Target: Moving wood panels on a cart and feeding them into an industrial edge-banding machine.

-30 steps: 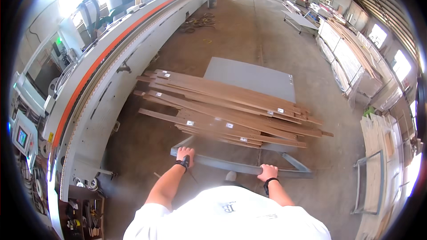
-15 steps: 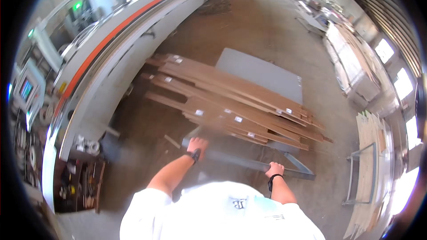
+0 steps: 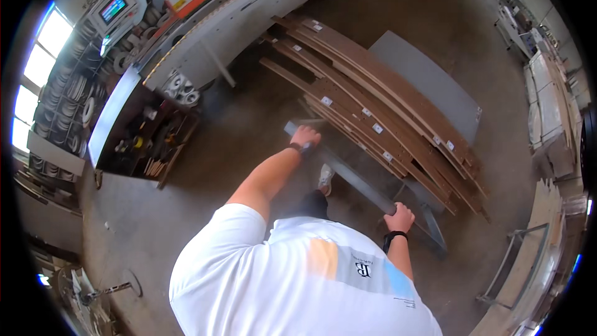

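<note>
My left hand (image 3: 306, 137) is closed around the grey metal bar (image 3: 354, 180) near its left end, with a dark watch on that wrist. Farther right, my right hand (image 3: 400, 218) grips the same bar, and a black band circles its wrist. The bar slants from upper left down to the right in front of me, joined near its right end to a grey metal frame (image 3: 432, 224). Just beyond it lie several stacked brown boards (image 3: 385, 124) with small white labels and slotted ends. A flat grey panel (image 3: 429, 81) sticks out from the far side of the stack.
A long machine (image 3: 249, 18) with an orange stripe runs along the far left, its control screen (image 3: 114, 9) at the near end. An open cabinet (image 3: 146, 143) of tools stands left. Pale boards (image 3: 528, 236) and a metal rack (image 3: 519, 261) stand at right.
The view has swung left, so the machine, cabinet and boards sit farther right in the picture. Both hands keep their hold on the bar, which now slants more steeply. A shoe now shows.
</note>
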Available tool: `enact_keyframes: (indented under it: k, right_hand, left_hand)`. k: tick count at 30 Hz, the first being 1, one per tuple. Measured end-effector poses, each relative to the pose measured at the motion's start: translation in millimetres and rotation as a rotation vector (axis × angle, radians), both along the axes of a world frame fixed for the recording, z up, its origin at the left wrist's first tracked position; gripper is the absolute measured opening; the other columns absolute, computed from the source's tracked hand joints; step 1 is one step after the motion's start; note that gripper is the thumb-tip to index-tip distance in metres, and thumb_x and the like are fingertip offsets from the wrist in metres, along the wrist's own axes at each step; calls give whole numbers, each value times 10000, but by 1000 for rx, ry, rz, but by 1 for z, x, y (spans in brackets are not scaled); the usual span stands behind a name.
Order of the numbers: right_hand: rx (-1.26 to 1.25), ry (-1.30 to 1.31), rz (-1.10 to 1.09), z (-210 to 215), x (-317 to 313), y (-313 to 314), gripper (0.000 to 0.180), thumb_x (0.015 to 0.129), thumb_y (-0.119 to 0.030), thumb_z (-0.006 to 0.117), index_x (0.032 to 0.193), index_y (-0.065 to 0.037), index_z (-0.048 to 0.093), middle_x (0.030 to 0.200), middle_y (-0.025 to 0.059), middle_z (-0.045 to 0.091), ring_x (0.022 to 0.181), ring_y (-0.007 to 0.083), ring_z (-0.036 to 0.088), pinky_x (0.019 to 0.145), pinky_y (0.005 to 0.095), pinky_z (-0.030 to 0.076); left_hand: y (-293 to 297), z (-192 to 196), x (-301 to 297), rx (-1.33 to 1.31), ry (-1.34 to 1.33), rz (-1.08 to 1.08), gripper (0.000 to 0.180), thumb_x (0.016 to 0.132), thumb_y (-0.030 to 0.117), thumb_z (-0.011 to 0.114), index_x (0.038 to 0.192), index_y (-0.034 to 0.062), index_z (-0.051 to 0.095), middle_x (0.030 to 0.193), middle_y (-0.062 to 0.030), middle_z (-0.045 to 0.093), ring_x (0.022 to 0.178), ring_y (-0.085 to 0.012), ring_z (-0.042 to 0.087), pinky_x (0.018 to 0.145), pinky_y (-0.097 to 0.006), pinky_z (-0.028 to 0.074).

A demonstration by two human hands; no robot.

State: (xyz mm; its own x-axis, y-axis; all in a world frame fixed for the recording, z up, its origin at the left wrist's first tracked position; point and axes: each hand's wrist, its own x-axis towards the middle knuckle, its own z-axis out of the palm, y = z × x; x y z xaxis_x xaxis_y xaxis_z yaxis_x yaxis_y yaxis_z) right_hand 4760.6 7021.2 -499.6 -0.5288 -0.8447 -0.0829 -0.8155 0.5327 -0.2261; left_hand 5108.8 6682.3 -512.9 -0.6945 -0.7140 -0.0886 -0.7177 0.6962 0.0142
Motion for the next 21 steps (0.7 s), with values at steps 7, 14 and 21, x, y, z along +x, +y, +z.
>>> enact_keyframes:
  k: [7,14,21]
  right_hand:
    - [144,46,-119,-24,47,179,393,756,-222,782,1142,-186,719,1187,95,725,1237,353,625,1237,572,326]
    - [189,78,-201,-74,129,306,353,763,-156,777,1105,-190,693,1155,86,685,1262,356,591,1254,586,290]
    - [272,100,-253,-81,216,433,427,748,-142,833,1154,-173,701,1215,108,665,1295,351,576,1280,582,257]
  left_hand:
    - [110,-12,107,44,-87,-6,321,776,202,780,1085,137,722,1072,-64,732,1139,-268,646,1023,-408,433]
    - [236,-14,227,109,-3,-71,394,704,175,770,1091,136,702,1051,-79,705,1095,-288,625,992,-422,432]
    - [361,-42,308,0,170,-189,390,712,146,729,1090,94,646,1051,-120,663,1096,-333,601,1015,-460,433]
